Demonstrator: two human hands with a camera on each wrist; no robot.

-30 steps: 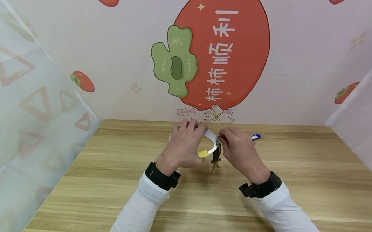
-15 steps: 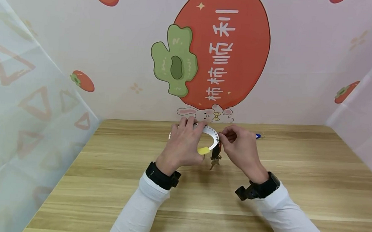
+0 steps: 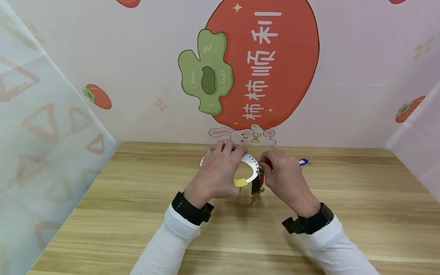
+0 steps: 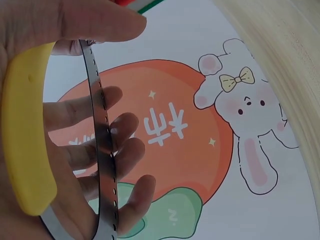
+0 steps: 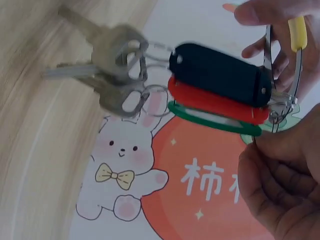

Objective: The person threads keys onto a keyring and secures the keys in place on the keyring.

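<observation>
My left hand (image 3: 216, 170) holds a perforated metal ring (image 3: 251, 160) with a yellow grip (image 4: 27, 135); its fingers curl around the band. From the ring's right side hang keys (image 5: 117, 55) on a black key tag (image 5: 220, 75), a red key tag (image 5: 215, 101) and a green key tag (image 5: 200, 118). My right hand (image 3: 283, 178) is at that side, thumb and forefinger pinching together at the end of the green key tag, where small metal loops meet the ring. The keys point down in the head view, over the table.
A blue key tag (image 3: 303, 162) lies on the wooden table (image 3: 155, 225) just behind my right hand. A printed backdrop (image 3: 145, 59) stands along the table's far edge, with side panels left and right.
My right hand drew slightly back to the right, then returned and rotated at the ring. The keys and tags swung a little, showing more of the red tag. My left hand stayed nearly still.
</observation>
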